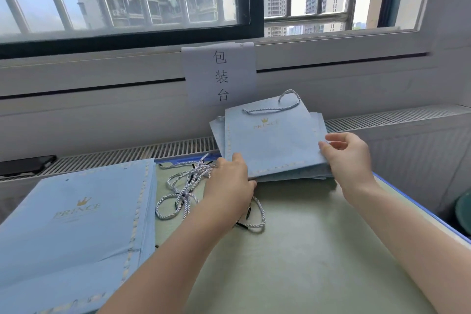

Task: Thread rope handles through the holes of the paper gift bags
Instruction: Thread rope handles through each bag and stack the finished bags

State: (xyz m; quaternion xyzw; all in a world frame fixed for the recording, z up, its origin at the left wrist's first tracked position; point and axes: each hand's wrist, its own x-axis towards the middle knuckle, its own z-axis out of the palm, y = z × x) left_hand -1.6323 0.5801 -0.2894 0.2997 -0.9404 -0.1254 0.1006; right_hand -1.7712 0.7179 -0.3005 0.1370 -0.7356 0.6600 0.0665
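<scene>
A flat light-blue paper gift bag (274, 143) with a gold crown logo lies on top of a small stack of similar bags at the far middle of the table. A blue-white rope handle (283, 106) is threaded at its far edge. My left hand (229, 186) grips the stack's near-left corner, and my right hand (348, 158) pinches its right edge. A pile of loose blue-white rope handles (188, 186) with black tips lies just left of and under my left hand. A second stack of flat blue bags (76, 224), with no handles visible, sits at the left.
The table has a pale green top (293, 262) with a blue rim along the right. A paper sign (220, 74) hangs on the wall below the window. A radiator grille (153, 153) runs behind the table. A dark flat object (25, 164) lies far left.
</scene>
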